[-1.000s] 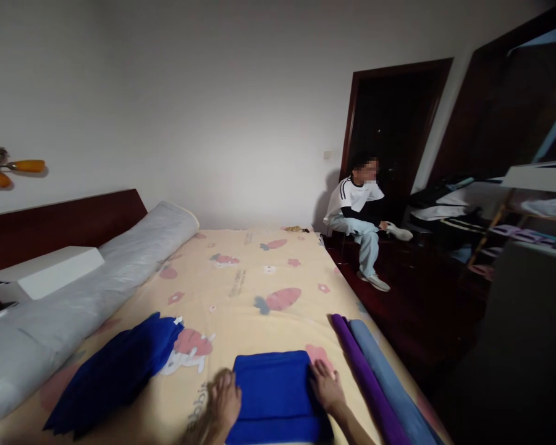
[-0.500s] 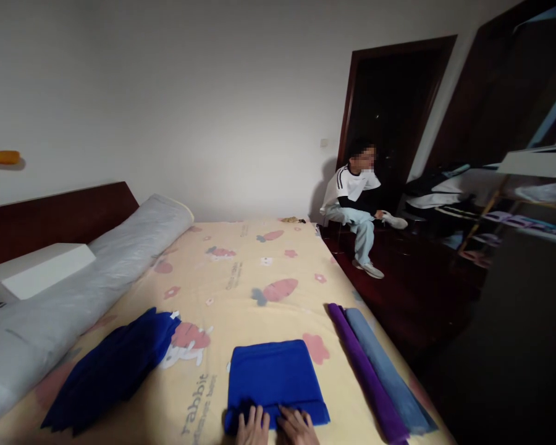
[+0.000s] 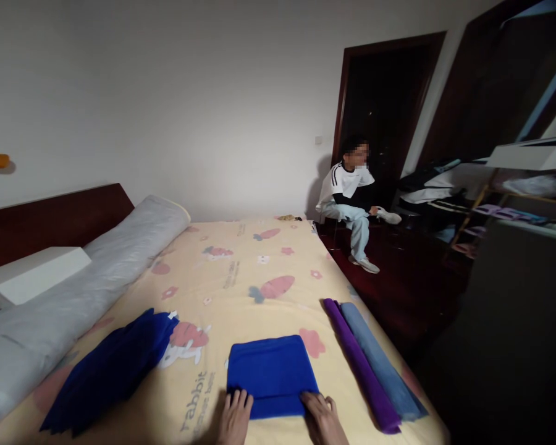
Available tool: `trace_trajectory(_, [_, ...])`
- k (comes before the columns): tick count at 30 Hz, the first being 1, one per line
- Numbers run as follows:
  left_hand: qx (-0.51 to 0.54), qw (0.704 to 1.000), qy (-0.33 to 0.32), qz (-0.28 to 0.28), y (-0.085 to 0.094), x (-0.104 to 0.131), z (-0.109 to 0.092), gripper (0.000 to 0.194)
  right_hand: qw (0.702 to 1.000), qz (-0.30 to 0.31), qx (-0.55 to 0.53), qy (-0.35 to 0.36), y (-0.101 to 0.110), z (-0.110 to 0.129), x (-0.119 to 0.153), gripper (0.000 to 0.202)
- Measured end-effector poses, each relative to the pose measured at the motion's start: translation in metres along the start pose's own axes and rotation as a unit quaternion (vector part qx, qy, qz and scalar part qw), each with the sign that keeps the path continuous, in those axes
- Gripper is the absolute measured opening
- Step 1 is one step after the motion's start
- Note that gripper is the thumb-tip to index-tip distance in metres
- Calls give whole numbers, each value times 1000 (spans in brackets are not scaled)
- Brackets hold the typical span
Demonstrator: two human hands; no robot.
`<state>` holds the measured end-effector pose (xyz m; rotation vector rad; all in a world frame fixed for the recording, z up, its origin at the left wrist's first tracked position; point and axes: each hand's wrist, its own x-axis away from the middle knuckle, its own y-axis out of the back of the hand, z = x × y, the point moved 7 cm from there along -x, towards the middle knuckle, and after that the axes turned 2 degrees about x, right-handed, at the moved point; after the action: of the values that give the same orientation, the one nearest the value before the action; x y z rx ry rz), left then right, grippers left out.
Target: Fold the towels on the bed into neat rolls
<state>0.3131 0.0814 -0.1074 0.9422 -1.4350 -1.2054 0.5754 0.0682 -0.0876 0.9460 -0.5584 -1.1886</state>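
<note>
A folded blue towel (image 3: 271, 371) lies flat on the bed, a folded-over strip along its near edge. At its near left corner, my left hand (image 3: 236, 413) has its fingers curled over the edge. My right hand (image 3: 323, 415) grips the near right corner, fingers bent over the cloth. The fingertips' undersides are hidden. To the right lie a rolled purple towel (image 3: 362, 364) and a rolled grey-blue towel (image 3: 380, 358), side by side. A loose heap of dark blue cloth (image 3: 111, 371) with a small white tag lies to the left.
The bed has a yellow printed sheet (image 3: 231, 247). A long grey roll (image 3: 97, 266) and a white box (image 3: 41, 272) lie by the dark headboard (image 3: 74, 207). Beyond the bed's right side, a person (image 3: 349, 191) sits near a dark door (image 3: 389, 99); a cluttered rack (image 3: 514, 185) stands right.
My hands have moved apart from the middle of the blue towel's near edge to its two corners. The view has shifted slightly to the right.
</note>
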Motion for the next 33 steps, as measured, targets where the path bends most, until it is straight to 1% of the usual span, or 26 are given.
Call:
trace_trajectory(2, [14,1000,7,25,4,-2,5,70,1000,-6,-8,-4,11,10,-11,46])
trace_trajectory(4, [35,998,16,46,13,0,9,71,1000,10,-20,-17,18,11,-22,41])
trace_trajectory(8, [96,991,48,81,34,6,14,72,993,61,-55,-82,20,-5,-33,40])
trace_trajectory(10, [113,987,66,89,41,8,15,70,990,74,-65,-97,17,-10,-34,38])
trace_trajectory(12, [119,986,87,83,45,7,18,64,992,67,-54,-90,16,-9,-34,38])
trace_trajectory(14, [125,982,122,71,46,5,23,56,995,51,-26,-81,17,-4,-31,38])
trace_trajectory(17, [126,975,178,49,46,3,29,52,995,-6,35,-91,19,6,-26,44])
trace_trajectory(19, [125,976,180,20,48,1,20,53,993,-48,58,-89,13,17,-22,51])
trace_trajectory(20, [133,978,160,-4,49,-1,10,52,994,-57,57,-69,7,25,-22,52])
trace_trajectory(21, [148,981,126,-29,51,-3,-4,50,997,-52,46,-35,-3,36,-22,51])
trace_trajectory(23, [187,978,50,-72,50,-7,-33,44,999,-18,14,49,-26,61,-24,50])
trace_trajectory(24, [201,976,28,-84,46,-9,-44,44,997,-1,0,83,-36,71,-25,50])
trace_trajectory(25, [207,974,23,-87,40,-10,-51,46,994,10,-11,106,-43,78,-26,51])
trace_trajectory(26, [206,974,28,-88,33,-11,-53,47,993,14,-16,120,-47,81,-28,52])
trace_trajectory(27, [202,975,35,-91,26,-11,-50,47,992,13,-18,126,-47,81,-29,52])
trace_trajectory(29, [192,975,36,-108,15,-7,-35,45,992,11,-14,124,-40,71,-29,50])
trace_trajectory(31, [187,972,21,-138,10,0,-11,44,995,10,-4,100,-27,50,-27,48])
trace_trajectory(33, [179,970,18,-162,9,6,13,45,999,5,13,44,-11,23,-24,50])
